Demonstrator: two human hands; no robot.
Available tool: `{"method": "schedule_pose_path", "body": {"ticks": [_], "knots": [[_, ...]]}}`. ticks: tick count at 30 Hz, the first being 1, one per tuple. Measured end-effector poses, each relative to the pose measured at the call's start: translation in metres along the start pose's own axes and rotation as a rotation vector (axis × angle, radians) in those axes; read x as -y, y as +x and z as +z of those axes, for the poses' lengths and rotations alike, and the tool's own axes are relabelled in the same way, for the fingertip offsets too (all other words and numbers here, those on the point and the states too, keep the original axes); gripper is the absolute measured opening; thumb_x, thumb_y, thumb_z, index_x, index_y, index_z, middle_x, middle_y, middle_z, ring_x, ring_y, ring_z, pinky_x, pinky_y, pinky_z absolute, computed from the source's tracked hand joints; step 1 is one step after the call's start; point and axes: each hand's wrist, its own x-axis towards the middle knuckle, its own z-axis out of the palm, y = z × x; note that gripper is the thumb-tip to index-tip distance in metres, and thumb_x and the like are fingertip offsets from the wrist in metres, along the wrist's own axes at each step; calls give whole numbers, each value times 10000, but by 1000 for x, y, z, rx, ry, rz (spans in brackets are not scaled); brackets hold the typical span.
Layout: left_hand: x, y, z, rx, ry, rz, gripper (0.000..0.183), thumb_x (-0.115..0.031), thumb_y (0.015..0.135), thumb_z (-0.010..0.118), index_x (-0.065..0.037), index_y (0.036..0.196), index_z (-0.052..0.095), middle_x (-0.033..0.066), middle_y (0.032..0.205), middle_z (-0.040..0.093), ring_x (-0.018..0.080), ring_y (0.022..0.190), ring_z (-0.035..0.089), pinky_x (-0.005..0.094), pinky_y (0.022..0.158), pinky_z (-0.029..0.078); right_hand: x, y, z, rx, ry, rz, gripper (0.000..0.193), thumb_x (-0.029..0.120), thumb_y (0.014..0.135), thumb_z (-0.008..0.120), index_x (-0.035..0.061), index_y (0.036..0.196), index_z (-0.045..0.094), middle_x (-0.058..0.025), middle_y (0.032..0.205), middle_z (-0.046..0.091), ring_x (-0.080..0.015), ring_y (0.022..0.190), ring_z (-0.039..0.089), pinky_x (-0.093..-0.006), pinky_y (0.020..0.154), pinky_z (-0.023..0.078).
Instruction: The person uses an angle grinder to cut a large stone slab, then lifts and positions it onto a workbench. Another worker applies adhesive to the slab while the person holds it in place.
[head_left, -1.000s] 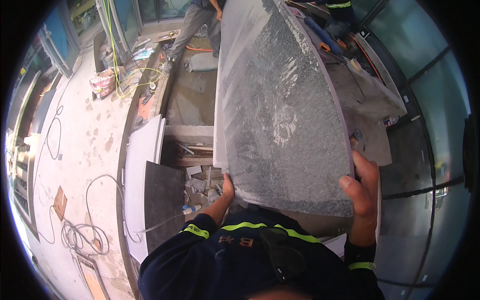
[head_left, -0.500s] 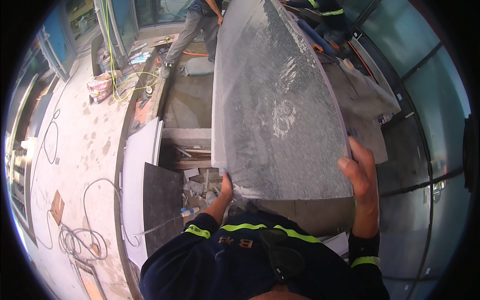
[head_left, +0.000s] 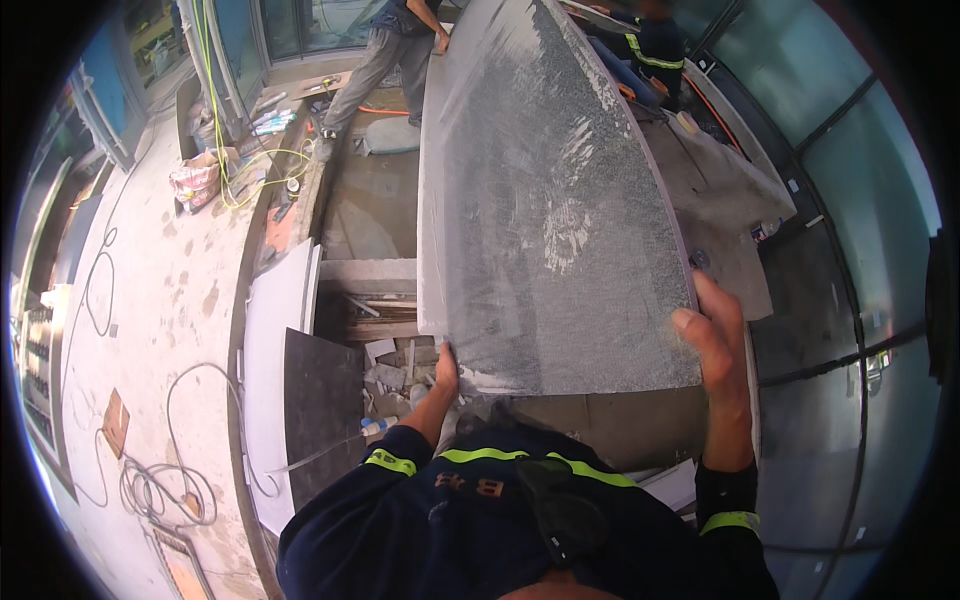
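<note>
A large grey stone slab (head_left: pixel 560 300) with pale dust smears stretches away from me, its near end at my waist. My right hand (head_left: pixel 718 335) grips its right edge, thumb on the upper face and fingers over the side. At the slab's near left corner, my left hand (head_left: pixel 446 370) holds the edge from below; its fingers are partly hidden beneath. Towards the far end, a co-worker's hand (head_left: pixel 441 43) rests on the slab's left edge. Another person in a dark top with a reflective band (head_left: pixel 658 62) is at the far right.
Below the slab lies a recess with stone rubble (head_left: pixel 388 375). White panels (head_left: pixel 275 310) and a dark panel (head_left: pixel 325 415) lean on the left. Coiled cable (head_left: pixel 165 488) lies on the concrete floor. A sack (head_left: pixel 195 183) and yellow cord stand farther back. Glass panels (head_left: pixel 870 210) line the right.
The slab has shifted slightly left and towards me, with both my hands still on it. The person at the far right has changed posture, and a pale edge now shows near them.
</note>
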Motion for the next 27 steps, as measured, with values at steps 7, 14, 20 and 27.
{"method": "schedule_pose_path", "body": {"ticks": [7, 14, 20, 27], "knots": [[9, 29, -17, 112, -41, 23, 969, -694, 1053, 460, 102, 1605, 451, 238, 1576, 569, 335, 1399, 595, 418, 1193, 437, 6, -8, 2, 19, 8, -11, 290, 244, 931, 660, 43, 824, 481, 23, 705, 425, -70, 696, 392, -323, 604, 298], [7, 11, -10, 138, 18, -12, 921, -706, 1062, 417, -14, 1670, 401, 198, 1605, 564, 348, 1424, 593, 469, 1225, 439, 28, 14, 13, 71, -69, -84, 341, 274, 940, 683, 38, 789, 489, 12, 644, 438, -65, 605, 417, -319, 536, 309], [2, 10, -6, 164, -52, -65, 884, -691, 1067, 415, -13, 1633, 458, 207, 1526, 633, 354, 1356, 650, 466, 1201, 469, 45, 25, 28, 60, -92, 8, 374, 299, 957, 692, 27, 779, 505, -4, 629, 487, -77, 526, 488, -310, 438, 362], [-7, -18, 1, 119, -24, -31, 863, -654, 1088, 401, 17, 1629, 449, 228, 1547, 600, 355, 1381, 619, 470, 1193, 457, 30, 34, 22, 59, -114, -147, 412, 291, 959, 729, 26, 756, 489, -36, 598, 471, -102, 519, 465, -354, 474, 369]]}}
